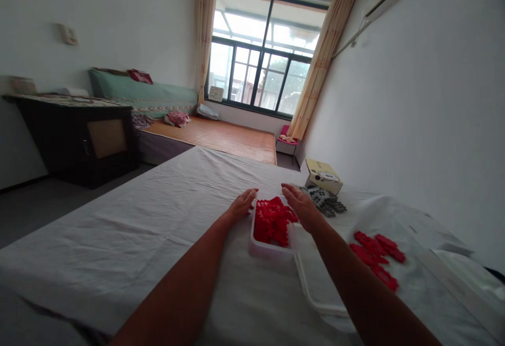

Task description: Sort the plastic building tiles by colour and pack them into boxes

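Observation:
A clear plastic box (270, 250) full of several red toothed plastic pieces (272, 221) stands on the white sheet in front of me. My left hand (241, 205) rests against the box's far left side, fingers stretched and together. My right hand (300, 205) lies along its far right side, fingers out flat. Neither hand has anything in it. A flat clear lid (315, 288) lies beside the box, partly under my right forearm.
Loose red pieces (376, 257) lie on the sheet at the right. A heap of grey pieces (324, 200) and a yellow carton (322, 175) sit beyond my right hand. A dark cabinet (79, 135), a bed with a mat and a window fill the back of the room.

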Tool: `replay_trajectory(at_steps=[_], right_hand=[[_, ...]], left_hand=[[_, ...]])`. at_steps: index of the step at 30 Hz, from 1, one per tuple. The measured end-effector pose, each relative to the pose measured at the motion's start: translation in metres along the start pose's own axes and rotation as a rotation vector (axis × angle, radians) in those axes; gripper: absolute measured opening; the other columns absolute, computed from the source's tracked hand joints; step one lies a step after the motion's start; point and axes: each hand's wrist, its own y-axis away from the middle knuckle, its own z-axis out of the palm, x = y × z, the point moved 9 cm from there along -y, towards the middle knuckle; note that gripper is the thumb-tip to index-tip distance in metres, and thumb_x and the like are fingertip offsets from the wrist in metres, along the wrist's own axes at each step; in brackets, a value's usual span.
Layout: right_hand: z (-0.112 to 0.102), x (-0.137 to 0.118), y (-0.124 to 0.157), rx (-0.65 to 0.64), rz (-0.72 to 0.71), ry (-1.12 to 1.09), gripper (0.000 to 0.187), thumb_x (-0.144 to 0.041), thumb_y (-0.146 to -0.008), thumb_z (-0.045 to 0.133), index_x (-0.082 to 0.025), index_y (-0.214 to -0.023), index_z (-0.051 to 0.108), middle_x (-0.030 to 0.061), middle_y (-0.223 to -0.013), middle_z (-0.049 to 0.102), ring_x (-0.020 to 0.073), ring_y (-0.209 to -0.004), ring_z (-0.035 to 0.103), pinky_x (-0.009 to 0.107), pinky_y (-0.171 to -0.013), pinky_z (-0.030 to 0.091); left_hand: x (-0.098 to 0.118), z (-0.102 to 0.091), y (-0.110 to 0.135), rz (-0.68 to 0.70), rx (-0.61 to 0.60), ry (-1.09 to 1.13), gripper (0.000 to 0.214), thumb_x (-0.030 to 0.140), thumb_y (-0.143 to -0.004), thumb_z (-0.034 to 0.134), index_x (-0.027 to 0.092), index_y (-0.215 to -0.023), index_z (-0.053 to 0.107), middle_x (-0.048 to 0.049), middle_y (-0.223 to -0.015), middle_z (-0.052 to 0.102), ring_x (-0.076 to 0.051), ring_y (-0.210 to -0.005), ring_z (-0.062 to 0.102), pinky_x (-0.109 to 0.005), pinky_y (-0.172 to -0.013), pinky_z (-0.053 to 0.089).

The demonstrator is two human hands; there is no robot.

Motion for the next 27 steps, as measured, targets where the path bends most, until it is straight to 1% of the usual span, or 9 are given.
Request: replay_trajectory(at_steps=[3,6,11,13,15,18,23,25,27], right_hand=[[-0.005,0.013,0.003,0.035,0.055,-0.009,0.047,-0.053,-0.086,0.04,-0.022,-0.119,0.053,0.007,-0.125,0.056,0.0219,-0.117,0.049,0.043,-0.099,0.039],[0.007,0.011,0.021,-0.034,-0.015,0.194,0.039,-0.044,-0.087,0.042,-0.022,-0.115,0.057,0.0067,-0.119,0.06,0.0231,-0.113,0.051,0.047,-0.101,0.035],[0.05,-0.035,0.073,-0.244,-0.288,0.36,0.036,-0.026,-0.089,0.038,-0.025,-0.121,0.056,0.0049,-0.127,0.055,0.0218,-0.12,0.046,0.045,-0.104,0.033],[0.054,-0.056,0.09,-0.294,-0.338,0.372,0.037,-0.022,-0.089,0.037,-0.027,-0.12,0.056,0.0022,-0.127,0.056,0.02,-0.12,0.046,0.042,-0.104,0.034],[0.042,-0.066,0.098,-0.296,-0.35,0.391,0.036,-0.021,-0.089,0.037,-0.03,-0.119,0.056,-0.0009,-0.123,0.058,0.0175,-0.118,0.048,0.039,-0.104,0.035],[-0.02,-0.04,0.092,-0.128,-0.27,0.5,0.033,-0.03,-0.089,0.042,-0.029,-0.118,0.056,0.001,-0.124,0.057,0.018,-0.119,0.046,0.038,-0.103,0.035],[-0.188,0.091,0.088,0.235,0.108,0.852,0.054,-0.052,-0.079,0.049,-0.017,-0.12,0.054,0.0127,-0.128,0.053,0.0287,-0.125,0.04,0.048,-0.105,0.027],[-0.239,0.145,0.098,0.239,0.348,0.92,0.056,-0.057,-0.076,0.051,-0.021,-0.118,0.057,0.0122,-0.127,0.054,0.0312,-0.125,0.04,0.05,-0.104,0.026],[-0.265,0.182,0.11,0.176,0.497,0.906,0.056,-0.061,-0.076,0.047,-0.025,-0.118,0.057,0.0106,-0.127,0.054,0.0318,-0.124,0.042,0.05,-0.102,0.028]], left_hand=[[0.0,0.001,0.0,-0.012,-0.002,0.033,0.048,0.053,-0.081,0.047,0.02,-0.116,0.055,-0.0053,-0.094,0.056,-0.006,-0.056,0.049,-0.014,-0.041,0.037],[0.0,0.002,0.0,-0.012,-0.004,0.032,0.047,0.051,-0.08,0.048,0.021,-0.116,0.055,-0.0034,-0.086,0.055,-0.007,-0.056,0.049,-0.013,-0.042,0.037],[0.003,0.003,0.0,0.01,-0.017,-0.028,0.049,0.048,-0.081,0.048,0.02,-0.12,0.053,-0.0022,-0.081,0.054,-0.009,-0.057,0.048,-0.016,-0.043,0.039],[0.005,0.002,0.0,0.025,-0.017,-0.052,0.05,0.048,-0.08,0.049,0.019,-0.12,0.053,-0.0024,-0.081,0.055,-0.009,-0.058,0.048,-0.018,-0.045,0.04],[0.007,0.001,-0.001,0.052,-0.015,-0.067,0.051,0.047,-0.079,0.049,0.019,-0.121,0.053,-0.0026,-0.084,0.055,-0.01,-0.06,0.049,-0.019,-0.047,0.042],[0.009,0.001,-0.002,0.073,-0.026,-0.076,0.052,0.048,-0.078,0.05,0.019,-0.122,0.052,-0.0025,-0.084,0.057,-0.012,-0.063,0.051,-0.021,-0.051,0.043],[0.011,0.0,-0.001,0.072,-0.033,-0.115,0.055,0.051,-0.079,0.048,0.018,-0.122,0.051,-0.0042,-0.09,0.057,-0.014,-0.069,0.053,-0.023,-0.053,0.045],[0.011,-0.001,-0.002,0.068,-0.031,-0.131,0.056,0.053,-0.079,0.048,0.018,-0.122,0.051,-0.0039,-0.089,0.057,-0.014,-0.069,0.053,-0.022,-0.053,0.045],[0.01,-0.002,-0.002,0.063,-0.029,-0.14,0.056,0.053,-0.079,0.047,0.018,-0.123,0.051,-0.0031,-0.087,0.057,-0.014,-0.069,0.053,-0.022,-0.053,0.045]])
